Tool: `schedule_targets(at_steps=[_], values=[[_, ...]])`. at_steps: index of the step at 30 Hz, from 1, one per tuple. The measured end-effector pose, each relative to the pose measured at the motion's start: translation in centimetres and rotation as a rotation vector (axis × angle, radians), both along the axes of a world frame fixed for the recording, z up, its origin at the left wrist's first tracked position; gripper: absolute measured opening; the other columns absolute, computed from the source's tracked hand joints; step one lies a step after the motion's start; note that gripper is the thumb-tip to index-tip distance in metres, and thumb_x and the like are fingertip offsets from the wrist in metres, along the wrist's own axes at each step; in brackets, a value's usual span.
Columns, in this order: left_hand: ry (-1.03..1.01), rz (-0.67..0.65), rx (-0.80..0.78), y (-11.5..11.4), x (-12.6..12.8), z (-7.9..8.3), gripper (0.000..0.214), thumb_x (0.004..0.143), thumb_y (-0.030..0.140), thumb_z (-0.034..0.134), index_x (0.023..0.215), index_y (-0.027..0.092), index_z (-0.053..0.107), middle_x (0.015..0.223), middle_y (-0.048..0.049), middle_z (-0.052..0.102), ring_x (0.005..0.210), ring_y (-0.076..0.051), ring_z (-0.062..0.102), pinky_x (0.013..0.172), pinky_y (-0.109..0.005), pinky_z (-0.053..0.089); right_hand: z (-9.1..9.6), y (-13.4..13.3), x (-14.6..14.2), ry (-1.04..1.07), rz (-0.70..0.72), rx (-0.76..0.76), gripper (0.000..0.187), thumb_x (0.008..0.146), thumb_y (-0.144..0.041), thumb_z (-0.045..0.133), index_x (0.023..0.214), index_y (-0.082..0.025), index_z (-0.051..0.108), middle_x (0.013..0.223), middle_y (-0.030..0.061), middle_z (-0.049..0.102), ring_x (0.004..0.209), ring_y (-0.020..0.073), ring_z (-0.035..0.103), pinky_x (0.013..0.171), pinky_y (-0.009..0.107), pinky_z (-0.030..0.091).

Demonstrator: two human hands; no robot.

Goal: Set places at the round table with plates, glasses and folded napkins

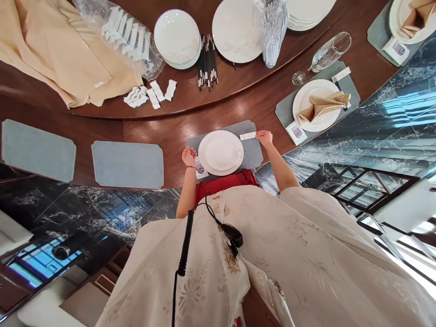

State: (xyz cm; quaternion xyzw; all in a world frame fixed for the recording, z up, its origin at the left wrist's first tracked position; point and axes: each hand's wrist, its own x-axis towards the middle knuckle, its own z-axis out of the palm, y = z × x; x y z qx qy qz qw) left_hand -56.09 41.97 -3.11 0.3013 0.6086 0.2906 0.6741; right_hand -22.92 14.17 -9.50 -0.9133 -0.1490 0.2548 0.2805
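A white plate with a smaller plate on it sits on a grey placemat at the table edge in front of me. My right hand pinches the end of a small white chopstick rest lying on the mat's far right side. My left hand rests curled at the plate's left rim, beside a small packet; whether it holds anything I cannot make out.
Two bare grey placemats lie to the left. A set place with folded napkin and a wine glass lies to the right. On the turntable: plate stacks, black chopsticks, loose white rests, beige napkins.
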Motion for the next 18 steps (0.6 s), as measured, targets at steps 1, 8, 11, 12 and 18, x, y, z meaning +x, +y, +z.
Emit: schedule_targets(at_steps=[1,8,11,12,18], values=[[0.002,0.006,-0.002,0.2,0.1,0.0,0.016,0.092,0.036,0.073,0.096,0.022,0.066,0.088,-0.0027,0.066,0.074,-0.012,0.062,0.073,-0.025,0.051,0.3,-0.2,-0.2,-0.014,-0.028,-0.006,0.014,0.081,-0.023,0.067,0.088,-0.017,0.078,0.097,0.0108,0.081,0.095,0.0277,0.077,0.095,0.045,0.062],[-0.065,-0.003,0.004,8.5,3.3,0.7,0.014,0.091,0.030,0.077,0.094,0.020,0.066,0.085,-0.0026,0.066,0.072,-0.013,0.064,0.069,-0.025,0.050,1.9,-1.0,-1.3,0.070,-0.210,0.038,0.017,0.078,-0.025,0.067,0.086,-0.016,0.080,0.096,0.0129,0.081,0.087,0.0312,0.079,0.086,0.047,0.064],[-0.122,-0.001,0.066,12.0,5.5,1.1,0.017,0.091,0.031,0.078,0.098,0.021,0.067,0.090,-0.0042,0.068,0.078,-0.014,0.066,0.073,-0.026,0.052,2.8,1.9,0.1,0.079,-0.192,0.064,0.017,0.078,-0.025,0.070,0.088,-0.017,0.081,0.093,0.0123,0.081,0.087,0.0311,0.079,0.089,0.047,0.064],[-0.120,-0.005,0.075,12.4,6.1,1.2,0.017,0.092,0.031,0.077,0.101,0.021,0.068,0.091,-0.0046,0.068,0.079,-0.015,0.067,0.074,-0.026,0.052,3.2,3.6,1.0,0.069,-0.168,0.073,0.017,0.078,-0.025,0.071,0.089,-0.017,0.082,0.091,0.0115,0.081,0.087,0.0307,0.079,0.091,0.047,0.063],[-0.076,-0.046,-0.009,6.8,8.1,0.2,0.009,0.093,0.023,0.069,0.100,0.019,0.066,0.081,-0.0032,0.069,0.065,-0.011,0.063,0.065,-0.023,0.050,5.2,19.9,6.6,0.036,0.011,0.179,0.023,0.090,-0.027,0.068,0.104,-0.015,0.083,0.094,0.0093,0.080,0.082,0.0232,0.078,0.089,0.039,0.063]])
